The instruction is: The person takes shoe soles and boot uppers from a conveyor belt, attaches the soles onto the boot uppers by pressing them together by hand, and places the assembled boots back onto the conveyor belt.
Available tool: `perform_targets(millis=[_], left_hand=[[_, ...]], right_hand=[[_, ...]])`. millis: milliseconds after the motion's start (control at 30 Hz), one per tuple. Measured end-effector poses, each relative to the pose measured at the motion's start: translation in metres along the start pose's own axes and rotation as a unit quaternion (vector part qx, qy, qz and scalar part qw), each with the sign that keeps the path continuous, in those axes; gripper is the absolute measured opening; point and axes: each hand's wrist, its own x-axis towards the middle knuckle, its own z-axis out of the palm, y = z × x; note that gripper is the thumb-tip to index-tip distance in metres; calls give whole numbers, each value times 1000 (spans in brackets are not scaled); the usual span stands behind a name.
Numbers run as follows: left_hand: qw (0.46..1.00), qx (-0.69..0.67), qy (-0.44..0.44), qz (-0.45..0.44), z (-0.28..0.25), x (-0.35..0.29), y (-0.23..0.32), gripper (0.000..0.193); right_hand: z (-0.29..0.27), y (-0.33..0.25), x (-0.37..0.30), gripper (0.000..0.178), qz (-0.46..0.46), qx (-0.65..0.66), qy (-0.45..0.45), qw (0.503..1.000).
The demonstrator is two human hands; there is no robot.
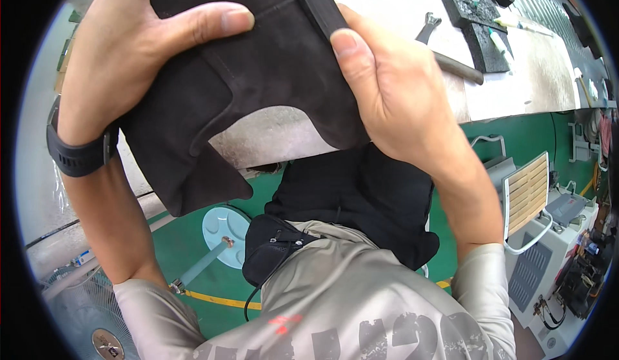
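Dark cloth (271, 57) held up over the near edge of the table (271, 131), left of a wrench (426, 30); left hand (126, 47) grasps its left side, thumb on top, right hand (403, 92) pinches its right edge; uneven pulling could crease it or let one end slip

Dark panel (258, 70) between left hand (122, 50) and right hand (400, 92) blocks straight reach to table (271, 131); passing room at curved cutout; right of right hand, wrench (428, 28), dark handle (461, 69), black blocks (478, 45) obstruct
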Motion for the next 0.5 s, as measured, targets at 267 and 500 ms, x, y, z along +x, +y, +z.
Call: perform_targets(millis=[267,500], left_hand=[[990,32,66,123,0,6,29,80],[991,77,29,104,-11,13,36,81]], right_hand=[[-29,35,44,48,108,297,4,949],[-12,-9,91,44,224,541,52,809]])
